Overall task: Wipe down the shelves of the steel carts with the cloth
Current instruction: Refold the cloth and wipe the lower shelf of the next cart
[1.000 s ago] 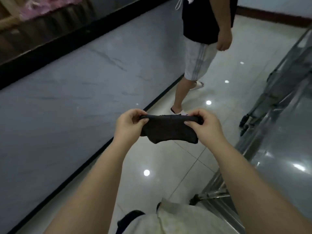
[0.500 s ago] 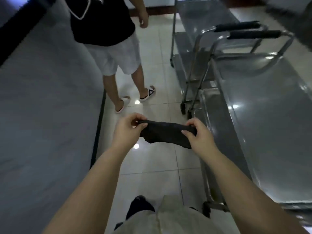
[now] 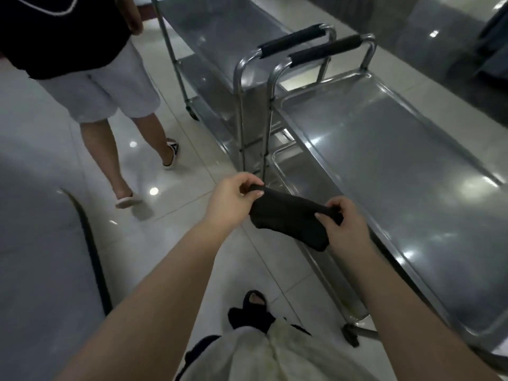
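Both hands hold one dark cloth [image 3: 288, 218] up in the air in front of the person. The left hand [image 3: 231, 204] pinches its upper left corner between thumb and curled fingers. The right hand [image 3: 343, 226] grips the other end in the same way, a little lower, so the cloth is stretched between them and hangs down on a slant. It is beside the left edge of the nearer steel cart [image 3: 398, 160] and lies on no shelf.

This cart has a wide shiny top shelf and a lower shelf [image 3: 291, 171] under it (only a part of it shows). A second cart [image 3: 228, 34] stands just behind it. Their two black padded handles [image 3: 327, 49] are side by side, very near one another.

At the left another person [image 3: 110, 86] in grey shorts and slippers stands on the glossy tiled floor [image 3: 192, 174].
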Motion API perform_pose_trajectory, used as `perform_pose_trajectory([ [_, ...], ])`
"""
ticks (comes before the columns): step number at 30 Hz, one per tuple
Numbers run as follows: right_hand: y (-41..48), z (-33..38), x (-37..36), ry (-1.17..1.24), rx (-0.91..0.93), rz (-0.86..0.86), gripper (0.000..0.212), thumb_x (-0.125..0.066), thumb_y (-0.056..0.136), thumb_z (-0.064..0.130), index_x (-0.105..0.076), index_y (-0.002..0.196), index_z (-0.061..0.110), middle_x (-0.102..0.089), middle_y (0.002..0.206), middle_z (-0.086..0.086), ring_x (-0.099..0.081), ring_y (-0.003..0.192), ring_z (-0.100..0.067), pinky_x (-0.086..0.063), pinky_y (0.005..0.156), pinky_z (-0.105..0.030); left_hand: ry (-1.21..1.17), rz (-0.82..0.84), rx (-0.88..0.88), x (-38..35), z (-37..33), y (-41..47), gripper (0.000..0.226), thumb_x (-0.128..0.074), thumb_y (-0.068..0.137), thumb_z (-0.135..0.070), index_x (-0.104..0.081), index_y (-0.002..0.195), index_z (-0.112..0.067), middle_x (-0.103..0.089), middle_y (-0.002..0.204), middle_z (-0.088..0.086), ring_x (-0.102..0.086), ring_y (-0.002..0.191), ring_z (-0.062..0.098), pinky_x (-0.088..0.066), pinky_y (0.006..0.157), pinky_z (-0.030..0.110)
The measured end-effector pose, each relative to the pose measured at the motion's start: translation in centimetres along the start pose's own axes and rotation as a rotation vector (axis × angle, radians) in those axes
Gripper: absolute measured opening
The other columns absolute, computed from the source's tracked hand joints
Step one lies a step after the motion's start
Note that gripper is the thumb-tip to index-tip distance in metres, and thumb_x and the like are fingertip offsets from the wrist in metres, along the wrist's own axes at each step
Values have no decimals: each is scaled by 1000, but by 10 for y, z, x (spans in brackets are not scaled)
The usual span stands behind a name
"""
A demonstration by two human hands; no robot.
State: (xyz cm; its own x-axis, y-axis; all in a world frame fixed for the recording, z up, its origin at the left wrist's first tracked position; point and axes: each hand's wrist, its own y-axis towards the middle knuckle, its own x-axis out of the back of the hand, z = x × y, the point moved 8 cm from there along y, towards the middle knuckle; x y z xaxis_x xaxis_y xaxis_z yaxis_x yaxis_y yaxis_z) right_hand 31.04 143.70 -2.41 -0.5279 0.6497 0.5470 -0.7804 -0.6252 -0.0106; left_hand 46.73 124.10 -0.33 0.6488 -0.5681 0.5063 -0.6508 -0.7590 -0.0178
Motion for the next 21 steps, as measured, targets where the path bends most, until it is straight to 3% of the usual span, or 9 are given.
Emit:
perform_pose_trajectory([
  [4,30,15,0,22,-5,-49,22,-68,85,11,-55,92,28,-59,87,14,-53,84,11,-37,68,-5,50,84,-44,0,-1,49,31,-72,82,-17,-62,77,-46,-65,81,-19,-60,76,-1,-46,70,20],
  [8,48,15,-5,-141,20,-75,21,-72,82,5,-66,100,11,-63,97,-4,-54,88,-9,-34,77,-12,137,193,-147,-18,4,101,41,-73,80,-19,-59,76,-58,-62,82,-26,-58,81,-5,-43,71,14],
  [10,46,-1,-11,-202,-53,-77,20,-73,82,5,-69,102,5,-63,97,-9,-55,91,-18,-34,79,-18,199,314,-206,-42,14,120,43,-72,81,-18,-58,80,-58,-61,84,-25,-57,83,-6,-42,70,8],
  [12,38,-16,-22,-226,-133,-90,19,-72,83,5,-71,102,3,-60,96,-9,-56,92,-22,-34,79,-18,244,457,-271,-69,24,128,40,-70,83,-14,-58,88,-52,-59,90,-22,-57,85,-4,-43,77,12],
  [13,30,-24,-28,-227,-187,-106,18,-70,85,5,-70,103,4,-58,96,-6,-55,93,-21,-33,78,-17,261,528,-315,-81,30,129,40,-69,83,-10,-61,97,-46,-58,93,-19,-57,86,-1,-47,82,21],
  [14,19,-32,-36,-227,-253,-128,17,-68,87,6,-70,104,6,-56,98,-3,-54,92,-18,-32,78,-17,266,582,-387,-91,35,127,36,-69,83,-5,-66,107,-32,-58,95,-13,-58,87,6,-49,84,28],
  [16,-5,-43,-53,-243,-371,-189,16,-65,89,7,-70,104,9,-55,99,0,-53,90,-17,-36,77,-22,309,691,-551,-107,48,121,28,-68,82,-4,-71,108,-15,-61,94,-5,-61,87,16,-49,83,31],
  [19,-37,-62,-81,-220,-540,-257,16,-68,84,1,-72,98,6,-58,97,-5,-56,88,-21,-39,75,-24,403,922,-553,-133,83,111,20,-64,87,-7,-73,104,-14,-68,99,1,-62,93,22,-51,84,36],
  [21,-54,-82,-98,-161,-642,-284,16,-67,84,0,-71,99,5,-54,97,-1,-55,89,-19,-39,79,-20,395,991,-503,-151,103,104,19,-65,87,-5,-73,104,-11,-69,99,6,-63,94,25,-49,86,36],
])
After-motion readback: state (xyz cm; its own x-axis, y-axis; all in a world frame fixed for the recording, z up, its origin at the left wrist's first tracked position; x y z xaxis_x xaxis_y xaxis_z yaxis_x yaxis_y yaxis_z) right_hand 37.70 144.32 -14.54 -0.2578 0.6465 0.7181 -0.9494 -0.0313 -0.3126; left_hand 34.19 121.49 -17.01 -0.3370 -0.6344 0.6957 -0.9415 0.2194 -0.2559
